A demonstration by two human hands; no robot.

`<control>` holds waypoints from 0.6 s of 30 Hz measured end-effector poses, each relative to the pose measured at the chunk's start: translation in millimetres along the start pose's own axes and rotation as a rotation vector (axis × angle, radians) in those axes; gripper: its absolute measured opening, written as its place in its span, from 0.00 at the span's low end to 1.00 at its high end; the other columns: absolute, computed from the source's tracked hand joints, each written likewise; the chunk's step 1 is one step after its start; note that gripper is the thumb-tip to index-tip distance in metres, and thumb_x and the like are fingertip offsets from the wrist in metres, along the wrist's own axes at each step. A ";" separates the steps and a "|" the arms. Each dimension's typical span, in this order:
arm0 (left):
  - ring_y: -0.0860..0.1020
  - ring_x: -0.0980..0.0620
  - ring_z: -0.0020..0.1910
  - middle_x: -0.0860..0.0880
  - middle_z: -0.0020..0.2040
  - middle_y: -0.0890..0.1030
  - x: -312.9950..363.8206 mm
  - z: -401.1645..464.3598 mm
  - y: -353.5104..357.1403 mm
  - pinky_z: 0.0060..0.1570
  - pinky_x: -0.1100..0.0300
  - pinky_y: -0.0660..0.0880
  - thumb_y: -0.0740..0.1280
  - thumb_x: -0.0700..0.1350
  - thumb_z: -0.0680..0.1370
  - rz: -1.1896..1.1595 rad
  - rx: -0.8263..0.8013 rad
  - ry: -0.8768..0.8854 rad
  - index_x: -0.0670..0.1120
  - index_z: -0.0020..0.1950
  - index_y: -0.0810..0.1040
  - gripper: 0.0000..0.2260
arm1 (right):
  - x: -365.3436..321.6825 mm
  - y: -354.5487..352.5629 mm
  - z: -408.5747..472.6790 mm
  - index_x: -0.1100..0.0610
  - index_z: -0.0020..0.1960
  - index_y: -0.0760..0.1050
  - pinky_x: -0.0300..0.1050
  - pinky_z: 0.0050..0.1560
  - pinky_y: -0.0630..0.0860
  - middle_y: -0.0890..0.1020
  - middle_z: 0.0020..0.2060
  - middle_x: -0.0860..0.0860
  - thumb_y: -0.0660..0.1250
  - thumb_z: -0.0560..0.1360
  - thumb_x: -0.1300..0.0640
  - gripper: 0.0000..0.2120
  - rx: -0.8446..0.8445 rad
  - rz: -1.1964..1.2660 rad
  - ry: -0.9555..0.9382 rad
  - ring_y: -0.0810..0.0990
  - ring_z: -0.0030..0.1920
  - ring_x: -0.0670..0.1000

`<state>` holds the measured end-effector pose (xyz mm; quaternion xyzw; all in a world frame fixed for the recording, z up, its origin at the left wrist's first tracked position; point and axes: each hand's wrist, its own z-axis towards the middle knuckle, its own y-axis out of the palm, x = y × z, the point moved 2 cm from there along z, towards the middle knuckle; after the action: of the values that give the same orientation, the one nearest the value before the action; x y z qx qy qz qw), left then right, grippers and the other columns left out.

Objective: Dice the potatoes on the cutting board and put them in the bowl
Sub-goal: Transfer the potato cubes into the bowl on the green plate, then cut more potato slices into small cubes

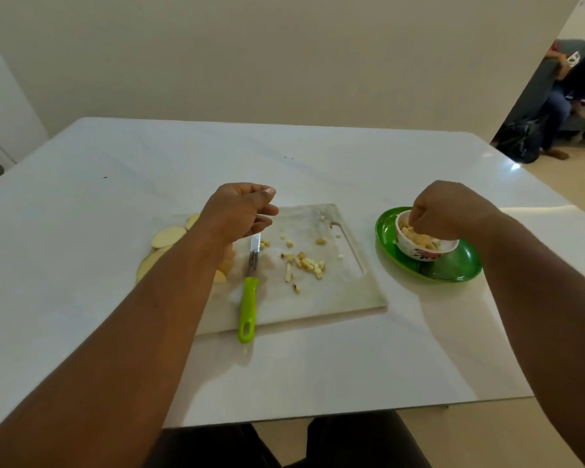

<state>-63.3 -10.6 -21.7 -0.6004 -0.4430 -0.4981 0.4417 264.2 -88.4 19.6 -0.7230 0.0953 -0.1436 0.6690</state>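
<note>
A white cutting board (335, 292) lies on the white table (115, 197). Several small potato dice (308, 263) are scattered over its middle. Round potato slices (168, 236) lie at its left end, partly hidden by my left forearm. A green-handled knife (249, 298) rests on the board, blade pointing away from me. My left hand (237, 214) hovers over the board's far left with loosely curled fingers and holds nothing. My right hand (450, 211) is over the small floral bowl (419, 253), its bunched fingertips down among the potato dice (419, 238) inside.
The bowl stands on a green oval plate (453, 268) to the right of the board. A person sits on a sofa (568, 96) far back right, with a dark bag (520, 140) on the floor. My legs show under the table's near edge.
</note>
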 end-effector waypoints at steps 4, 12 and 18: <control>0.81 0.57 0.35 0.46 0.46 0.88 -1.5 -5.2 -29.2 0.38 0.63 0.79 0.71 0.51 0.81 -0.039 0.067 0.018 0.47 0.55 0.84 0.09 | -10.7 1.4 0.4 0.55 0.46 0.81 0.45 0.36 0.76 0.79 0.38 0.51 0.68 0.71 0.55 0.06 0.040 -0.052 0.081 0.77 0.37 0.52; 0.82 0.57 0.38 0.52 0.45 0.87 1.1 16.9 -81.5 0.41 0.63 0.77 0.71 0.51 0.80 0.245 0.259 0.147 0.51 0.58 0.85 0.09 | -133.7 -6.9 -46.3 0.50 0.43 0.84 0.42 0.48 0.77 0.83 0.41 0.45 0.68 0.71 0.58 0.07 0.207 0.352 -0.210 0.82 0.47 0.51; 0.82 0.54 0.48 0.55 0.45 0.84 -14.3 26.8 -112.8 0.54 0.56 0.78 0.76 0.55 0.75 0.628 0.372 0.146 0.53 0.54 0.85 0.10 | -225.2 37.7 -44.8 0.48 0.46 0.80 0.45 0.47 0.77 0.82 0.41 0.45 0.72 0.70 0.40 0.13 0.125 0.458 -0.401 0.80 0.47 0.48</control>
<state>-169.0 38.6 -28.9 -0.5796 -0.2875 -0.2908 0.7049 39.4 -59.5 -33.1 -0.6542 0.1128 0.1508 0.7325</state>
